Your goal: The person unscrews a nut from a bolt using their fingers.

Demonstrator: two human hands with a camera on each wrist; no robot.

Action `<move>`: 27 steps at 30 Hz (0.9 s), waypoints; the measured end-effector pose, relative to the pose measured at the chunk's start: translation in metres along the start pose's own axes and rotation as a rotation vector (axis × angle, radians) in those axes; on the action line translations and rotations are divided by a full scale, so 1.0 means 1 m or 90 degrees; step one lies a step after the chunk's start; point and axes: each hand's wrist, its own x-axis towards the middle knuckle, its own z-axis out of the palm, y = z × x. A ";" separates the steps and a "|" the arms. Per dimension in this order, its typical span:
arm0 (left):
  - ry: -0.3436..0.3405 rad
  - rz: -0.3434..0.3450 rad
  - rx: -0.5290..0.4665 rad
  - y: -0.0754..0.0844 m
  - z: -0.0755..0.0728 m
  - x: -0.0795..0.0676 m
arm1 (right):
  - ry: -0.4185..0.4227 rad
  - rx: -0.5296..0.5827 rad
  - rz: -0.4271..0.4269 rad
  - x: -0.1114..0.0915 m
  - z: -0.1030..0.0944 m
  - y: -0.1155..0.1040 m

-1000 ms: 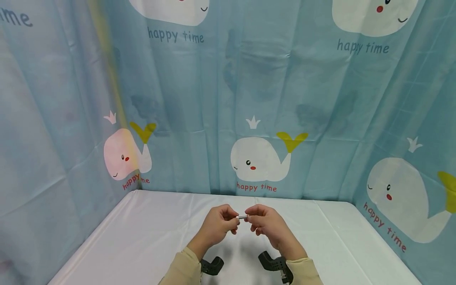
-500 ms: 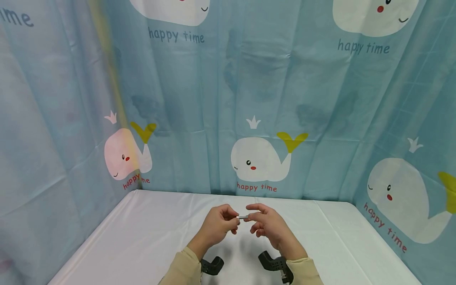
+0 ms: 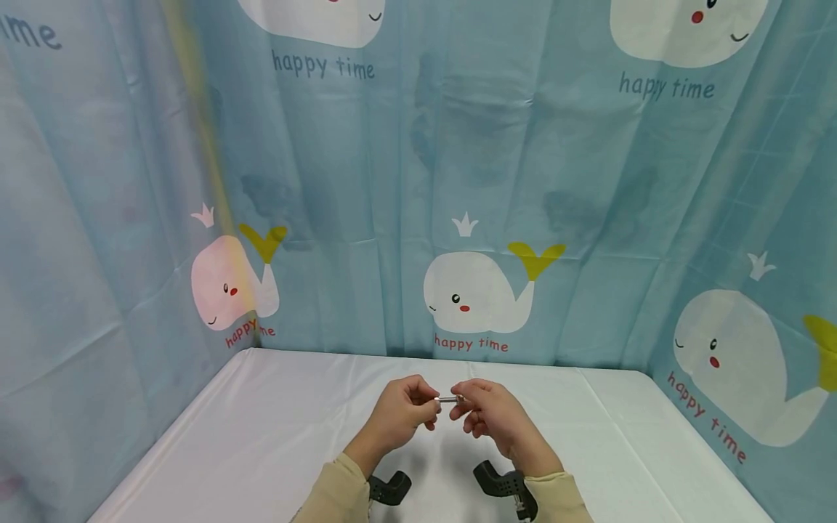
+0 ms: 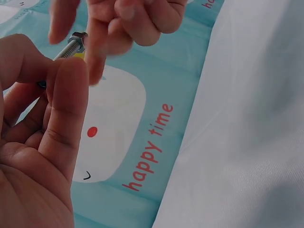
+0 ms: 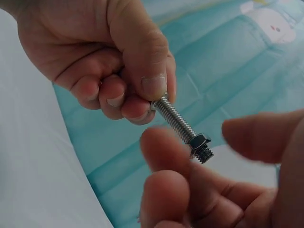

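"Bolt (image 3: pixel 446 399) in the head view: where is it?"

"Up over the white surface (image 3: pixel 261 436), lying nearly level between the left hand (image 3: pixel 397 414), which pinches one end, and the right hand (image 3: pixel 500 421), whose fingers bend loosely about the other."

"And around them?"

"A blue curtain (image 3: pixel 392 181) behind, printed with white whales (image 3: pixel 477 294). Tan sleeves (image 3: pixel 336 490) reach in from below, with a black bracket (image 3: pixel 390 488) at each wrist."

"Left wrist view next?"

"Left thumb and fingers hide the bolt's near part. Beyond them, thread shows, and a hex nut (image 4: pixel 77 40) towards the far end. Right-hand fingers, blurred, are on either side of it."

"Does the right wrist view show them gripping?"

"No grip: the right thumb is clear of the nut, its fingers spread and blurred. Whether one touches, I can't tell. The nut sits round the thread, with the tip poking out past it. The left thumb covers the opposite end."
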 end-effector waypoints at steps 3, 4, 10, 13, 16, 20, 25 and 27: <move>0.001 0.003 -0.005 0.001 0.000 0.000 | -0.004 -0.015 -0.007 -0.001 0.000 0.000; 0.001 0.003 -0.006 0.001 0.000 0.000 | -0.005 -0.016 -0.012 -0.001 0.000 0.000; 0.003 -0.001 -0.006 0.001 0.000 0.000 | 0.000 0.003 -0.023 -0.001 0.002 -0.002; 0.002 -0.001 -0.007 0.000 -0.001 0.000 | 0.002 0.001 -0.013 -0.001 0.001 -0.002; 0.003 -0.001 -0.010 -0.001 -0.001 0.001 | -0.005 -0.010 -0.017 -0.001 0.000 -0.001; 0.003 -0.001 -0.012 -0.001 -0.001 0.001 | -0.013 -0.013 -0.036 0.000 -0.001 0.000; 0.004 -0.001 -0.010 0.000 -0.002 0.000 | -0.002 -0.001 -0.021 -0.001 0.000 -0.001; 0.004 0.001 -0.011 0.000 -0.002 0.000 | 0.000 -0.007 -0.012 -0.001 0.000 0.000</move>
